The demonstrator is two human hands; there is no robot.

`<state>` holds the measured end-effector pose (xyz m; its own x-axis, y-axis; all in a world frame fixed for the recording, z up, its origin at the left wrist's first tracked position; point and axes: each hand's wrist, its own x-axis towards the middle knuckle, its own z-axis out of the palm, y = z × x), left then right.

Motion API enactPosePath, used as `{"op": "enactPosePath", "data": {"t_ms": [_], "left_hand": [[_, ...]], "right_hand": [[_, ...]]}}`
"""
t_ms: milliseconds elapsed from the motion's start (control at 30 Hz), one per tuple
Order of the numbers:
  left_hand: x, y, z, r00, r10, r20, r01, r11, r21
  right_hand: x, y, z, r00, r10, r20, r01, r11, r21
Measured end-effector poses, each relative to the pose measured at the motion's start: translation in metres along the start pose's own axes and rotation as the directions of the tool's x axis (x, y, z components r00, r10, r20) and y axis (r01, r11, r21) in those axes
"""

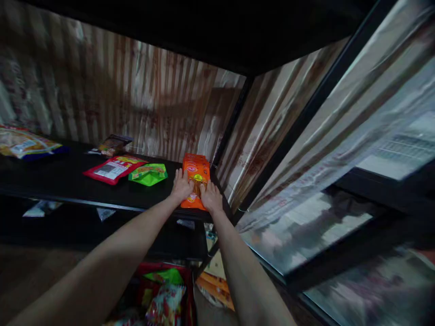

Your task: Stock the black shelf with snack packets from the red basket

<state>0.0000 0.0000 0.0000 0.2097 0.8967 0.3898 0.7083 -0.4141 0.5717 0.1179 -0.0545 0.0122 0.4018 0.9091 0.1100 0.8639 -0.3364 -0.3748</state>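
An orange snack packet (197,172) lies at the right end of the black shelf (68,181), close to the corner post. My left hand (182,186) grips its left edge and my right hand (211,197) its right edge, with both thumbs over the front. The fingers on the far sides are partly hidden. Just left of my left hand is a green packet (149,174), lying beside a red packet (115,169) with a pale label.
A dark brown packet (113,144) and a large yellowish packet (25,142) lie farther left. Below stands a red crate (189,276) of mixed snack packets. A black post (268,176) rises right of my hands, and striped sheeting (152,99) backs the shelf.
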Motion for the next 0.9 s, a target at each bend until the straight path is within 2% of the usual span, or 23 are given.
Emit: {"op": "enactPosePath", "data": {"t_ms": [67, 167, 200, 267, 333, 400, 567, 633, 700, 767, 833, 867, 900], "left_hand": [[-0.001, -0.003, -0.006, 0.995, 0.063, -0.075, -0.063, 0.998, 0.003], [-0.010, -0.004, -0.015, 0.971, 0.223, -0.089, -0.218, 0.974, 0.060], [-0.015, -0.004, -0.018, 0.954, 0.293, -0.058, -0.287, 0.954, 0.088], [-0.026, -0.001, -0.023, 0.923, 0.375, 0.090, -0.384, 0.914, 0.130], [-0.035, 0.002, -0.028, 0.898, 0.356, 0.258, -0.402, 0.903, 0.153], [-0.040, 0.006, -0.032, 0.886, 0.297, 0.355, -0.379, 0.906, 0.188], [-0.039, 0.018, -0.037, 0.895, 0.227, 0.385, -0.337, 0.909, 0.246], [-0.037, 0.023, -0.041, 0.899, 0.195, 0.392, -0.299, 0.927, 0.225], [-0.038, 0.027, -0.048, 0.919, 0.199, 0.341, -0.274, 0.943, 0.188], [-0.046, 0.030, -0.058, 0.949, 0.246, 0.200, -0.274, 0.953, 0.128], [-0.066, 0.028, -0.072, 0.948, 0.317, 0.034, -0.318, 0.948, 0.034], [-0.081, 0.024, -0.079, 0.936, 0.351, -0.028, -0.352, 0.936, -0.022], [-0.101, 0.017, -0.085, 0.917, 0.393, -0.065, -0.397, 0.914, -0.082]], "right_hand": [[-0.002, -0.002, -0.001, 1.000, 0.006, 0.014, -0.006, 1.000, -0.007], [-0.003, -0.003, -0.002, 0.999, 0.016, 0.030, -0.016, 1.000, -0.009], [-0.003, -0.004, -0.002, 0.999, 0.018, 0.033, -0.018, 1.000, -0.005], [-0.002, -0.003, -0.002, 0.999, 0.022, 0.030, -0.023, 1.000, 0.006], [-0.001, -0.002, -0.001, 0.999, 0.022, 0.026, -0.023, 1.000, 0.013], [0.000, -0.001, 0.000, 0.999, 0.020, 0.027, -0.021, 1.000, 0.017], [0.003, -0.001, -0.005, 0.998, 0.023, 0.056, -0.027, 0.997, 0.071], [0.002, -0.005, -0.015, 1.000, 0.012, 0.012, -0.013, 0.994, 0.106], [-0.009, -0.010, -0.027, 0.990, -0.052, -0.128, 0.069, 0.989, 0.128], [-0.034, -0.016, -0.035, 0.931, -0.174, -0.319, 0.226, 0.965, 0.132], [-0.077, -0.020, -0.031, 0.834, -0.295, -0.466, 0.403, 0.903, 0.149], [-0.104, -0.019, -0.023, 0.799, -0.331, -0.502, 0.473, 0.862, 0.185], [-0.133, -0.018, -0.010, 0.791, -0.337, -0.510, 0.507, 0.829, 0.238]]}}
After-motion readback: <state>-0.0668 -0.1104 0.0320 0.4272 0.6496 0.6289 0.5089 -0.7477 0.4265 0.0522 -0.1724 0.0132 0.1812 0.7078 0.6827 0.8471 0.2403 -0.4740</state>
